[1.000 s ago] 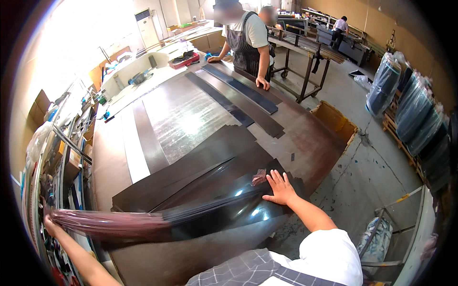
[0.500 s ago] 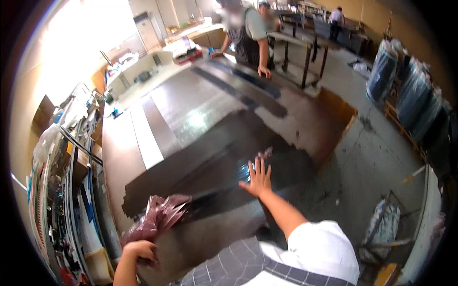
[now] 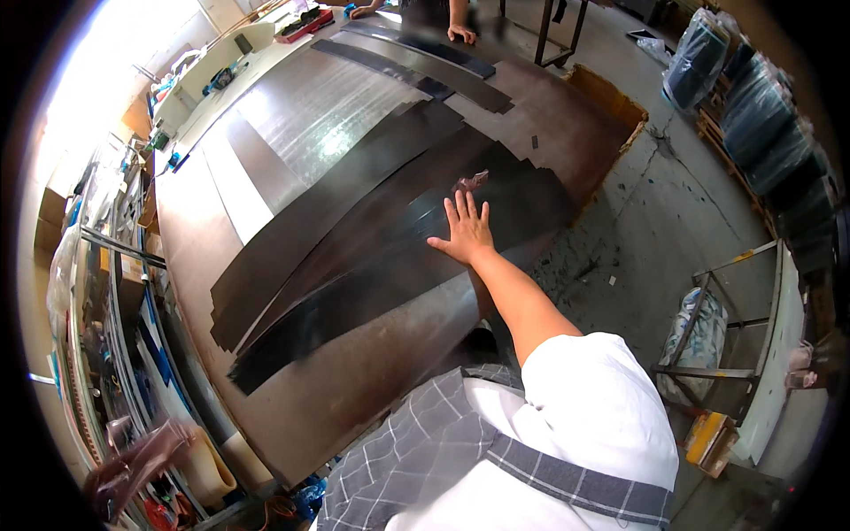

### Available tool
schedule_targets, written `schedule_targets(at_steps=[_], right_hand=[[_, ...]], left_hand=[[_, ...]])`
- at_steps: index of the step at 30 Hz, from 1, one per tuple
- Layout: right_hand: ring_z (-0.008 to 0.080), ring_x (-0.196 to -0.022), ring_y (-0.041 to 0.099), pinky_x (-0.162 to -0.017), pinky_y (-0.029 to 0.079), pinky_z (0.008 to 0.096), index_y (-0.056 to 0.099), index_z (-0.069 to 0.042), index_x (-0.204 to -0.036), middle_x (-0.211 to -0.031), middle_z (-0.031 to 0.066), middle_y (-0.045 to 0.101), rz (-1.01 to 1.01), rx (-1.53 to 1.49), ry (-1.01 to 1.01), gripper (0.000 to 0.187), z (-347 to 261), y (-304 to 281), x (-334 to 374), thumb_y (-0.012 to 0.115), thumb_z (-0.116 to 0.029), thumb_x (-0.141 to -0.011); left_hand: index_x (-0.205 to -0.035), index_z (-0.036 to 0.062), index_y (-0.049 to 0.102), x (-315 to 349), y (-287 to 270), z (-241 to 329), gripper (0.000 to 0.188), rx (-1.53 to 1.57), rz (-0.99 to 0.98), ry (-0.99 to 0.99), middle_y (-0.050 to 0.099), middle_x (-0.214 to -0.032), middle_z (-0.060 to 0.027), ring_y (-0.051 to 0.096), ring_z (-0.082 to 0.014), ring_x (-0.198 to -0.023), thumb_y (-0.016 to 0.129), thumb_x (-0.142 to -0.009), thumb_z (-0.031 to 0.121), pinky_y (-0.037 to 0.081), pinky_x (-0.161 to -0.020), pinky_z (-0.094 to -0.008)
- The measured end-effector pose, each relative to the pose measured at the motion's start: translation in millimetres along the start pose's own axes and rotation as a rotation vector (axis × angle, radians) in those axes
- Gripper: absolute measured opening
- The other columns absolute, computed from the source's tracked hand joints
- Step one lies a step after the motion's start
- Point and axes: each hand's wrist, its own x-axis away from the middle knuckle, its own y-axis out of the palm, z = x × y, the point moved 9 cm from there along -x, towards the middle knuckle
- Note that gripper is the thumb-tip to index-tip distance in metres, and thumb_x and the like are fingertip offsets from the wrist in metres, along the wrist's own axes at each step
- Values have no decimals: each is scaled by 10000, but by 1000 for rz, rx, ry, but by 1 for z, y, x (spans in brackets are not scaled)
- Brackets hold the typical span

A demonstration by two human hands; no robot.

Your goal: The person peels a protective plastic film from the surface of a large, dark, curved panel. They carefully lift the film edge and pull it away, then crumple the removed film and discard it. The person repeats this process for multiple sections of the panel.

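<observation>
Workshop bench (image 3: 354, 416) carries overlapping black sheets (image 3: 372, 239); your right hand (image 3: 464, 232) presses flat, fingers spread. Left hand's state: cannot tell, blurred. Smoothing seems underway; next, keep edges aligned.

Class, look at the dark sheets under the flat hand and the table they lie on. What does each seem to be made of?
Dark sheets: probably thin plastic or composite film, black and glossy, showing highlights. Table: likely brushed metal, grey with streaky glare. Right hand rests flat on them.
</observation>
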Motion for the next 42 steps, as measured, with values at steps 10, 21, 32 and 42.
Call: schedule_targets(at_steps=[10, 21, 32, 42], right_hand=[[378, -1079, 566, -896, 484, 478, 520, -51, -1164, -1164, 183, 571, 563, -387, 92, 610, 53, -56, -9, 826, -349, -729], [365, -905, 641, -731, 510, 476, 686, -101, -912, -923, 140, 640, 373, -522, 227, 133, 109, -32, -55, 630, -221, -895], [374, -966, 655, -841, 515, 465, 658, -23, -1069, -1063, 173, 675, 363, -854, 55, 230, 114, -29, -43, 601, -92, -857], [372, -1104, 550, -985, 445, 452, 507, -6, -1264, -1150, 186, 604, 436, -718, -97, 478, 91, -56, -21, 631, -286, -897]], left_hand=[[-1215, 51, 575, 113, 127, 219, 447, 621, -153, 425, 597, -1219, -106, 577, -249, -1090, 749, -833, 204, 450, -948, -397], [-1291, 97, 617, 730, 301, 575, 584, 666, -1227, 1390, 607, -1355, -108, 552, -272, -1266, 770, -778, 330, 430, -1078, -392], [-827, 46, 759, 829, 337, 633, 327, 572, -1005, 1747, 711, -888, -198, 702, -342, -846, 639, -777, 346, 542, -765, -434], [-1210, 86, 621, 703, 417, 561, 320, 335, -940, 1118, 627, -1215, -108, 582, -262, -1140, 572, -934, 242, 477, -958, -417]])
